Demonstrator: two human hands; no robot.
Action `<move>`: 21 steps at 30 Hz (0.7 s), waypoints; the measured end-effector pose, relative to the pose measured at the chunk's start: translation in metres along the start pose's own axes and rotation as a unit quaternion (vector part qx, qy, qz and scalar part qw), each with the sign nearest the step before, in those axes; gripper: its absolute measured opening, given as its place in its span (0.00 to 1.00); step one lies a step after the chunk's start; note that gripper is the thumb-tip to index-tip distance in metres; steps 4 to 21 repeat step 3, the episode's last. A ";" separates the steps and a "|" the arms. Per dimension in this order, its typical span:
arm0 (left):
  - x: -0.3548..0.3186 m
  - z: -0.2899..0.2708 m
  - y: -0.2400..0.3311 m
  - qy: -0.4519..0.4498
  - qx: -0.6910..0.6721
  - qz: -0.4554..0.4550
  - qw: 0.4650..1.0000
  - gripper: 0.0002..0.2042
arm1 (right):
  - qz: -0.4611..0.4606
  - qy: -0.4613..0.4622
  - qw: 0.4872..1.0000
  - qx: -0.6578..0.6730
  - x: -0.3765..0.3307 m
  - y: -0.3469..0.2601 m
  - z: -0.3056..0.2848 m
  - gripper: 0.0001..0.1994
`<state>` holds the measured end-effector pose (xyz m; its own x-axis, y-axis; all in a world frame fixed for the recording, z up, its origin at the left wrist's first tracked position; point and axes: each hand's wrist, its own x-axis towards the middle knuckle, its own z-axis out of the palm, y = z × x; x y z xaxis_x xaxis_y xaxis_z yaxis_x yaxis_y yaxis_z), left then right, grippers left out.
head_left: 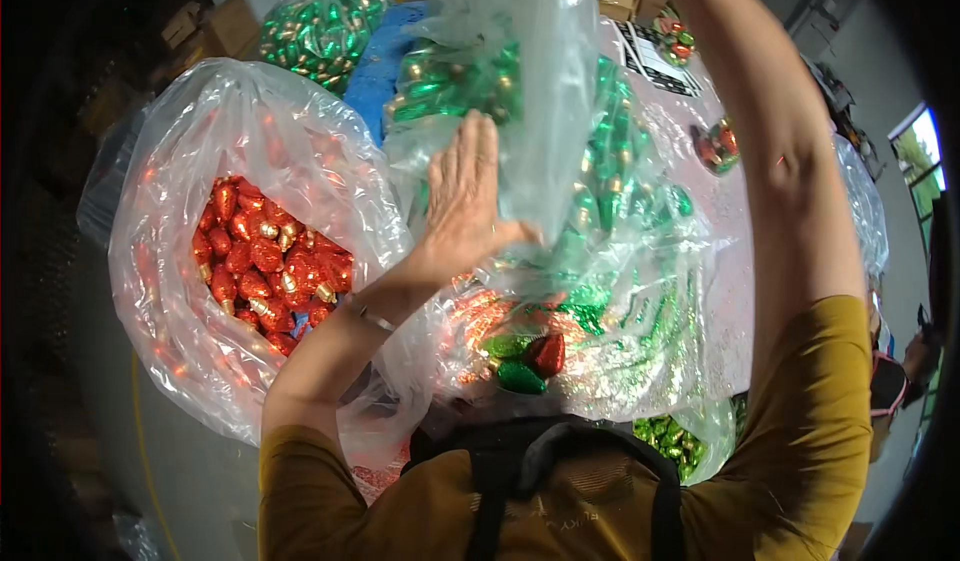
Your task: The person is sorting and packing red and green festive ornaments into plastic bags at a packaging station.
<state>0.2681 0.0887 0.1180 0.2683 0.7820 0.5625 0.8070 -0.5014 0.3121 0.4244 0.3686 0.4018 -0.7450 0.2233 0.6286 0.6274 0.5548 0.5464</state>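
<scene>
My left hand (462, 196) lies with fingers stretched out against a clear plastic bag (565, 71). The bag's loose plastic rises upright beyond the hand, and shiny green bulb-shaped ornaments (455, 86) show through it. My right arm (800, 171) reaches up and away past the top edge, so the right hand is out of sight. Nearer to me on the table, a dark red ornament (546, 354) and a dark green ornament (522, 378) lie together beside a lighter green one (508, 345).
At the left stands a large clear bag (150, 251) with glittery red ornaments (255, 256) in its mouth. Behind it is a tied bag of green ornaments (320, 36). Small clear packs (716, 148) and printed sheets (655, 61) lie on the table's right side. Light green ornaments (670, 443) sit below the near edge.
</scene>
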 end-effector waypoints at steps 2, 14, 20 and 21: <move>0.021 0.030 -0.022 0.075 0.029 -0.060 0.995 0.64 | 0.037 -0.001 0.992 -0.121 0.046 -0.005 -0.059 0.06; 0.043 0.035 -0.018 0.149 0.053 -0.113 0.981 0.66 | 0.040 -0.007 0.990 -0.136 0.060 0.011 -0.090 0.06; 0.043 0.035 -0.018 0.149 0.053 -0.113 0.981 0.66 | 0.040 -0.007 0.990 -0.136 0.060 0.011 -0.090 0.06; 0.043 0.035 -0.018 0.149 0.053 -0.113 0.981 0.66 | 0.040 -0.007 0.990 -0.136 0.060 0.011 -0.090 0.06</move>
